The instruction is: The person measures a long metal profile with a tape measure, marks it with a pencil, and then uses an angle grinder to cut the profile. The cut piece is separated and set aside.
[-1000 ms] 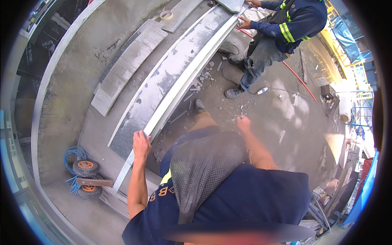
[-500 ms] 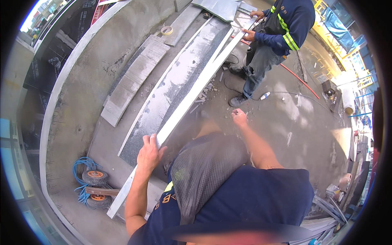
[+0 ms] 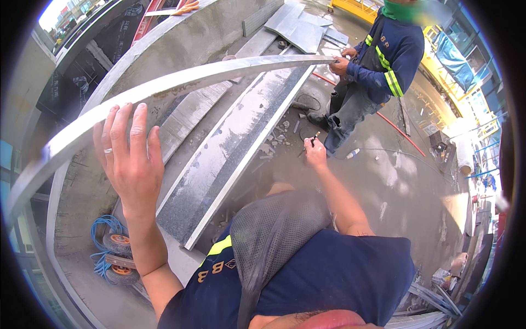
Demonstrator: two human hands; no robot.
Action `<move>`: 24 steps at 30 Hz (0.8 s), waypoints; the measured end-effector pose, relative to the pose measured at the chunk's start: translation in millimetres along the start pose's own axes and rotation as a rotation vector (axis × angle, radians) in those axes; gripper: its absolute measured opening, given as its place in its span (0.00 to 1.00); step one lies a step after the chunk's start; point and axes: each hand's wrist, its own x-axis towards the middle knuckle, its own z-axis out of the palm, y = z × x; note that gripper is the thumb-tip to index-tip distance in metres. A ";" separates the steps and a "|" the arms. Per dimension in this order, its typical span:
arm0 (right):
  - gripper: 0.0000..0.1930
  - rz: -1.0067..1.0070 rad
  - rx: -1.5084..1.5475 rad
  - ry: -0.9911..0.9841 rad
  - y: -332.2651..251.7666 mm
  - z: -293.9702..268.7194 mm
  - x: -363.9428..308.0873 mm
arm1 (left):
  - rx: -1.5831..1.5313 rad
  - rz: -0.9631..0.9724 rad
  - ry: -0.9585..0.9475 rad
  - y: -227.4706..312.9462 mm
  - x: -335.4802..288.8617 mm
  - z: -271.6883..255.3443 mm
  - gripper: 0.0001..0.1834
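A long pale metal-looking bar [image 3: 208, 71] is raised across the view, appearing bent by the fisheye. My left hand [image 3: 134, 159], with a ring on one finger, is spread open, its fingertips against or just before the bar's lower edge. I cannot tell whether they touch. A co-worker's hands [image 3: 341, 63] hold the bar's far end. My right hand [image 3: 315, 154] is closed on a thin, dark pen-like stick [image 3: 316, 137] with a pale tip. Below the bar lies a long grey slab [image 3: 230, 142] with whitish smears and a white near edge.
A co-worker [image 3: 378, 60] stands at the far right. Rubble [image 3: 276, 140] lies beside the slab. Left are a low curved wall [image 3: 76, 219], orange-hubbed wheels [image 3: 119, 245] and blue cord [image 3: 101, 263]. A red rod [image 3: 402, 135] and a cable cross the floor; metal strips [image 3: 433, 301] lie lower right.
The bar has come up off the slab, its near end swinging up and left. My left hand has gone from gripping it to spread fingers. My right hand has moved slightly; its stick now shows.
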 end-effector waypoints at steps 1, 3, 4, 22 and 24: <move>0.16 0.067 0.128 -0.065 -7.7 -4.7 7.8 | -0.084 -0.010 0.097 0.3 2.3 1.4 0.22; 0.16 0.145 0.327 -0.175 -29.8 -17.1 21.2 | -0.383 -0.157 0.085 18.2 -3.7 17.7 0.21; 0.16 0.198 0.430 -0.240 -44.0 -23.4 28.7 | -0.533 -0.262 0.061 32.0 -10.1 31.3 0.21; 0.11 0.304 0.650 -1.179 -94.4 -38.6 152.7 | -1.125 -0.558 -0.847 288.6 -30.6 237.7 0.17; 0.13 0.233 0.591 -1.181 -80.6 -44.9 167.5 | -1.133 -0.594 -0.887 302.4 -25.6 251.2 0.14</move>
